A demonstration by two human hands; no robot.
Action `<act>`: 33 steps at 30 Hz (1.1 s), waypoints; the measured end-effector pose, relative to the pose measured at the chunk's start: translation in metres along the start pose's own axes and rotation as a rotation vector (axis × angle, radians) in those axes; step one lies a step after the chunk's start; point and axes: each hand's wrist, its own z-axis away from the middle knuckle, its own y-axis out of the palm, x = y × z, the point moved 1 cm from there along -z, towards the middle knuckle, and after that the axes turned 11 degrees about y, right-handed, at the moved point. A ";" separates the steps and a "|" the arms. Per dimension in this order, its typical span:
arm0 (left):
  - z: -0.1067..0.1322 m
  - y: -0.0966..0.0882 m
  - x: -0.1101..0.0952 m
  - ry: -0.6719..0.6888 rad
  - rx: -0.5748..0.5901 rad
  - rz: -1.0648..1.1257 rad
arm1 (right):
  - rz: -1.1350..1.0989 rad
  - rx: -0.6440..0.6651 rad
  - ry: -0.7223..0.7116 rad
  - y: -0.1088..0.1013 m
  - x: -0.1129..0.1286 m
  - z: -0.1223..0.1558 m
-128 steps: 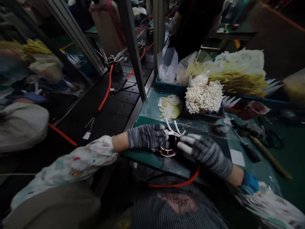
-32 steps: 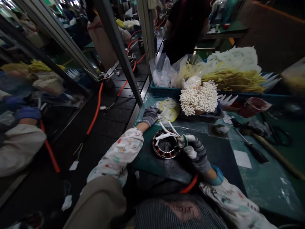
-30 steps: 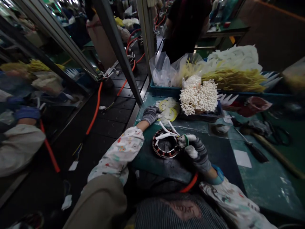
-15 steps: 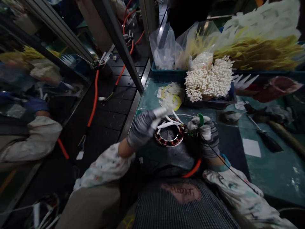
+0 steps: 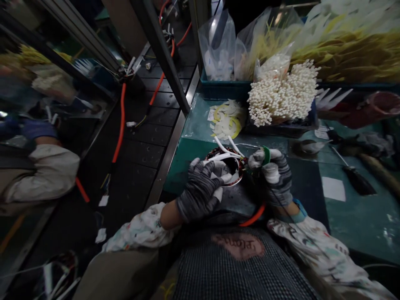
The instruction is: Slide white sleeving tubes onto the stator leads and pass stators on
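Stator ring (image 5: 240,177): where's it sitting?

Flat on the green mat (image 5: 187,154), beneath the hands, with white sleeved leads (image 5: 225,152) arching across it.

And the hands?

Left hand (image 5: 198,191), in a grey knit glove, is spread wide over the ring, fingers resting on the leads. The right hand (image 5: 275,171) is pinched narrow on a green-banded lead end (image 5: 266,155).

What step is that?

Seems to be arranging the leads on the ring. The next move likely calls for a steady pinch while the left hand guides them.

What's different from the earlier view?

The left hand lay on the mat beyond the ring then; now it covers part of the ring.
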 end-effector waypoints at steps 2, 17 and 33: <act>0.006 0.005 -0.008 0.006 -0.053 -0.069 | 0.071 0.043 -0.048 0.002 0.009 0.005; 0.006 -0.010 0.087 -0.248 -0.292 0.596 | 1.037 0.377 -0.607 0.043 0.028 0.007; 0.019 -0.004 0.034 -0.008 0.090 0.634 | 0.835 0.239 -0.447 0.029 -0.003 0.089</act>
